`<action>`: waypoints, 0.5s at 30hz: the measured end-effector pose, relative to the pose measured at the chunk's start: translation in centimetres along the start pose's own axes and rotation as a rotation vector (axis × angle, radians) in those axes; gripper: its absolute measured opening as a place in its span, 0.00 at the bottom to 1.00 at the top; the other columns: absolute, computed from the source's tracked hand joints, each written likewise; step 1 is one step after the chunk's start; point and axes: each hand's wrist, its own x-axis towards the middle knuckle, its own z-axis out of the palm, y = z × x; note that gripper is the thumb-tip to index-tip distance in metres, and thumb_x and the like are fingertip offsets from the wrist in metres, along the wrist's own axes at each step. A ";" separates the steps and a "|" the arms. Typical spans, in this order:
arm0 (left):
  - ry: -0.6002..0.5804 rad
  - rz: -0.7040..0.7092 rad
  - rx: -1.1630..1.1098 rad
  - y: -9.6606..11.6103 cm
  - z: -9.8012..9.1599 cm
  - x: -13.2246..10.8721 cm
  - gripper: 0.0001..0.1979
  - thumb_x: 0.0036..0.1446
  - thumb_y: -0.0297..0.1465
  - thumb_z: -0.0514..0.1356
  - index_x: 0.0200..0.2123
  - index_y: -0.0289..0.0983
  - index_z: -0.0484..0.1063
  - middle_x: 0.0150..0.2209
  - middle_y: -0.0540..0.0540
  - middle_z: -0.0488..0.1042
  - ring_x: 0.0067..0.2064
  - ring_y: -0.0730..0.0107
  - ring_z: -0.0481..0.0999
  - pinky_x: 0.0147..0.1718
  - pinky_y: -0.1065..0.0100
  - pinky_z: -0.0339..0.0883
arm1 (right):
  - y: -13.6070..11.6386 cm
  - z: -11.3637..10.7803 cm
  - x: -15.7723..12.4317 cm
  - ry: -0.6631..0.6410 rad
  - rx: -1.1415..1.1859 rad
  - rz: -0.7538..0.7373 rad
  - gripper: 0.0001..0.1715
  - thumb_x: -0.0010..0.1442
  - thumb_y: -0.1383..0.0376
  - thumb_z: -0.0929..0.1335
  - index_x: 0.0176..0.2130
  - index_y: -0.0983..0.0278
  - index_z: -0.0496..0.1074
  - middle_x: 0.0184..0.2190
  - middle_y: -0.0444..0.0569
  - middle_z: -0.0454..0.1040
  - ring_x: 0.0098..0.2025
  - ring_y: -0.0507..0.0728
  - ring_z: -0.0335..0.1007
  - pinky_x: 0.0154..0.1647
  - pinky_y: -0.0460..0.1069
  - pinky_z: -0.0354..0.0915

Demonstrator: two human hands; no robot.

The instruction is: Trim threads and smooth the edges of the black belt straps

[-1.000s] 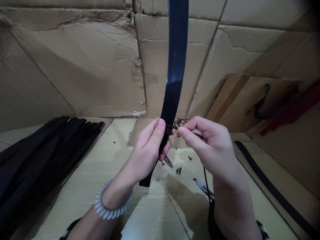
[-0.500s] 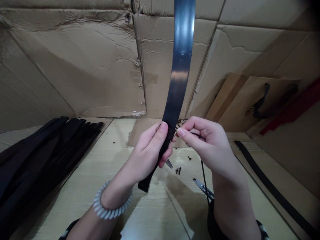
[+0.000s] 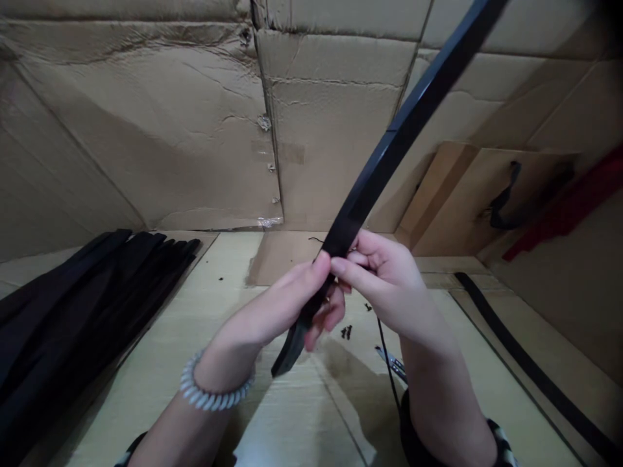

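A long black belt strap (image 3: 389,152) slants from the upper right corner down to the middle of the view. My left hand (image 3: 287,311) pinches it near its lower end, thumb on top, a coiled white band on the wrist. My right hand (image 3: 384,282) is closed on the same strap just right of the left thumb, fingers pressed to its edge. A thin black thread (image 3: 387,350) hangs below my right hand. The strap's cut end (image 3: 285,360) pokes out under my left hand.
A pile of black straps (image 3: 82,305) lies on the left of the cardboard-covered table (image 3: 195,350). Small snips (image 3: 392,363) and dark scraps (image 3: 347,332) lie under my hands. Another black strap (image 3: 525,363) runs along the right. Cardboard sheets stand behind.
The strap has swung from nearly upright to leaning far right. My hands have drawn together on it and my right fingers now press the strap.
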 end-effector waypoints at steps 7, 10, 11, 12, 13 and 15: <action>0.446 0.252 0.098 -0.9 1.0 1.2 0.22 0.65 0.47 0.55 0.27 0.36 0.67 0.19 0.53 0.67 0.20 0.78 0.68 0.22 0.77 0.64 | 0.6 0.1 0.2 0.174 -0.229 -0.094 0.09 0.66 0.62 0.68 0.33 0.62 0.69 0.19 0.38 0.73 0.24 0.50 0.72 0.27 0.45 0.65; 0.351 0.128 -0.014 -0.6 0.8 0.9 0.26 0.65 0.51 0.50 0.27 0.36 0.68 0.15 0.54 0.63 0.14 0.80 0.62 0.14 0.78 0.56 | 0.3 -0.3 0.3 0.140 -0.211 -0.107 0.11 0.65 0.64 0.68 0.30 0.62 0.69 0.23 0.39 0.74 0.27 0.49 0.73 0.29 0.43 0.65; 0.320 0.096 -0.044 -0.5 0.7 0.8 0.26 0.65 0.51 0.50 0.28 0.36 0.69 0.15 0.55 0.63 0.13 0.80 0.61 0.13 0.78 0.54 | 0.2 -0.5 0.4 0.136 -0.201 -0.113 0.11 0.64 0.64 0.69 0.29 0.62 0.70 0.24 0.40 0.74 0.29 0.49 0.73 0.30 0.43 0.66; 0.300 0.076 -0.066 -0.4 0.7 0.7 0.24 0.65 0.50 0.51 0.29 0.36 0.69 0.15 0.55 0.62 0.13 0.81 0.60 0.13 0.79 0.52 | 0.3 -0.7 0.6 0.135 -0.188 -0.116 0.10 0.64 0.63 0.69 0.30 0.62 0.71 0.25 0.40 0.75 0.30 0.49 0.73 0.32 0.43 0.66; 0.291 0.067 -0.087 -0.3 0.6 0.7 0.22 0.65 0.49 0.53 0.31 0.36 0.69 0.15 0.56 0.62 0.13 0.82 0.59 0.12 0.80 0.52 | 0.5 -0.8 0.8 0.132 -0.176 -0.114 0.09 0.63 0.62 0.70 0.31 0.62 0.71 0.27 0.41 0.75 0.31 0.50 0.74 0.33 0.44 0.67; 0.296 0.052 -0.148 -0.2 0.5 0.9 0.17 0.65 0.44 0.56 0.32 0.37 0.68 0.16 0.56 0.63 0.13 0.83 0.59 0.13 0.81 0.51 | 1.1 -1.2 1.2 0.128 -0.166 -0.096 0.09 0.62 0.59 0.70 0.33 0.62 0.73 0.29 0.42 0.76 0.33 0.51 0.75 0.35 0.45 0.68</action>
